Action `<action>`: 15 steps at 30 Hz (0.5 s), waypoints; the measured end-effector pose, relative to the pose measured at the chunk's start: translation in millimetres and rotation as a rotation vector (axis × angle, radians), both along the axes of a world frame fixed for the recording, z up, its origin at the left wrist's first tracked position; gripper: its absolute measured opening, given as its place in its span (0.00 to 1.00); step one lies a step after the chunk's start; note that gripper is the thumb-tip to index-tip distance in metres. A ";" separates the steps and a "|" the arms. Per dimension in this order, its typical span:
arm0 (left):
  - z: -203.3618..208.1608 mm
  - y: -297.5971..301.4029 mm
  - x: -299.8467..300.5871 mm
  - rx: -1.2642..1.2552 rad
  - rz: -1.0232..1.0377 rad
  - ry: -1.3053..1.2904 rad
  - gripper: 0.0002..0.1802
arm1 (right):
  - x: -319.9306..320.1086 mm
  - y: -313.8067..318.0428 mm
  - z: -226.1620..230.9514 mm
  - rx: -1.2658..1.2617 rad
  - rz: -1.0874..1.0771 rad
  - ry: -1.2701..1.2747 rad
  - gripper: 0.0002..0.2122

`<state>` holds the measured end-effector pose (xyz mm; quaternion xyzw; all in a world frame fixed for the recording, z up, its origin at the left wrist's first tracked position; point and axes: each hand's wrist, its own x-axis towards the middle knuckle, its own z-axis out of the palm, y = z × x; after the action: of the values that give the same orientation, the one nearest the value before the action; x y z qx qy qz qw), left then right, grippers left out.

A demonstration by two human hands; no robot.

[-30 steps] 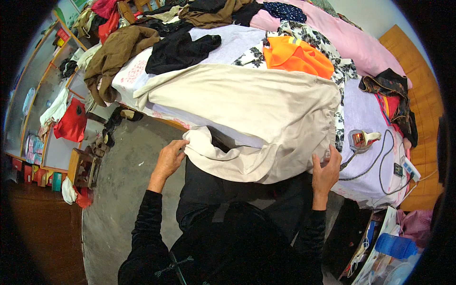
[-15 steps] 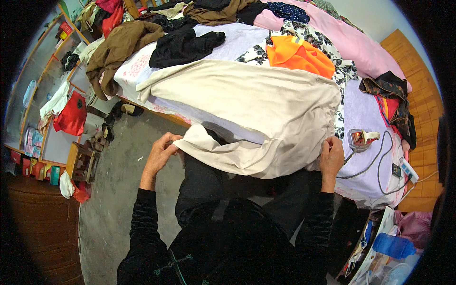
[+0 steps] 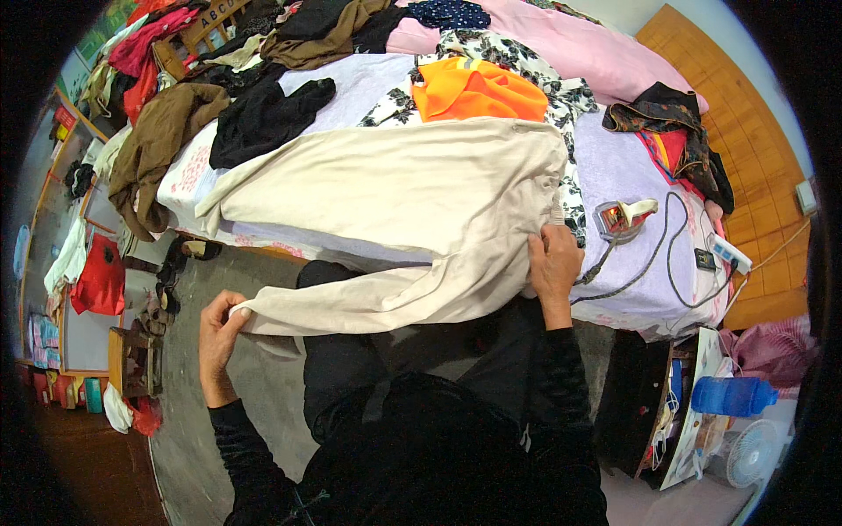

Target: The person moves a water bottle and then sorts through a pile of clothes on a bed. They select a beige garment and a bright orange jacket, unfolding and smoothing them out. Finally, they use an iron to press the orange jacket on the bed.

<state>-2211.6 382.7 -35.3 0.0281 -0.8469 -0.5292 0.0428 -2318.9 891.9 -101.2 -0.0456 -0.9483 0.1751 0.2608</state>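
The cream trousers (image 3: 386, 184) lie spread across the near part of the bed (image 3: 605, 149), waist end to the right and legs to the left. The elasticated waistband (image 3: 556, 188) is gathered. The far leg lies on the bed; the near leg extends off the bed edge, above the person's dark-clothed lap.

Left hand (image 3: 223, 337): fingers narrow, pinching the hem of the near leg clear of the bed. Right hand (image 3: 555, 263): fingers closed on the fabric at the near end of the waistband.

Directly behind the trousers, an orange garment (image 3: 478, 92) rests on a black-and-white floral cloth (image 3: 509, 44). A black garment (image 3: 272, 123) lies beyond the far leg, with a brown garment (image 3: 167, 131) to its left, draped over the bed edge.

To the right of the waistband, a clothes iron (image 3: 621, 217) with a white handle rests on the lavender bed cover, apart from the trousers. Its dark cord loops toward a white power strip (image 3: 731, 253) near the wooden headboard (image 3: 745, 167). A dark patterned garment (image 3: 662, 118) lies behind the iron. At lower right, a blue plastic container (image 3: 735, 396) is positioned above a fan (image 3: 752, 451).
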 end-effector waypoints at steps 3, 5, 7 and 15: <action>0.3 -7.5 0.5 -0.040 -0.035 -0.064 0.11 | 3.3 11.8 3.5 -0.169 0.006 0.084 0.09; -1.7 -10.5 1.0 -0.012 -0.040 -0.098 0.12 | 2.6 20.8 0.8 -0.254 0.012 0.113 0.09; -1.7 -5.2 -2.7 -0.047 0.000 -0.097 0.13 | 4.1 24.0 3.6 -0.316 0.002 0.086 0.09; -41.5 -26.1 -14.0 -0.304 0.087 -0.091 0.14 | 2.1 22.0 4.3 -0.317 0.019 0.083 0.10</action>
<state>-2225.7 356.6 -76.7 0.0819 -0.9164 -0.3907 0.0311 -2316.8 913.9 -96.9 -0.0701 -0.8975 0.3269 0.2875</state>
